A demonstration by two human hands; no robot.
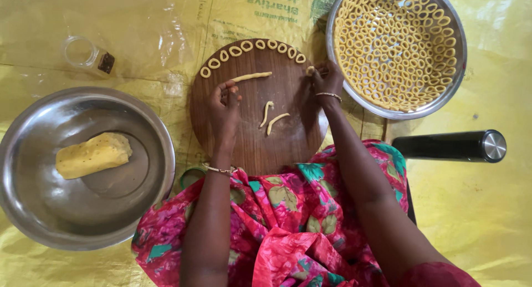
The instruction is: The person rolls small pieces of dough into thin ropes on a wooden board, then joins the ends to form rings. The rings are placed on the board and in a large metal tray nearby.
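A round wooden board [252, 137] lies on a yellow sheet in front of me. Along its far edge runs a row of small dough rings [245, 46]. My left hand [224, 104] rests on the board with fingertips pinched together next to a straight dough strip [252, 76]; whether it touches the strip is unclear. My right hand [327, 79] pinches a small dough ring [310, 70] at the board's right edge. Two short curved dough strips [271, 118] lie loose mid-board between my hands.
A steel plate [457, 71] full of several dough rings sits at the upper right. At left, a steel bowl [33, 204] holds a yellow dough block [93, 154]. A black cylinder with a steel cap [451, 145] lies right. A small clear jar [86, 54] lies upper left.
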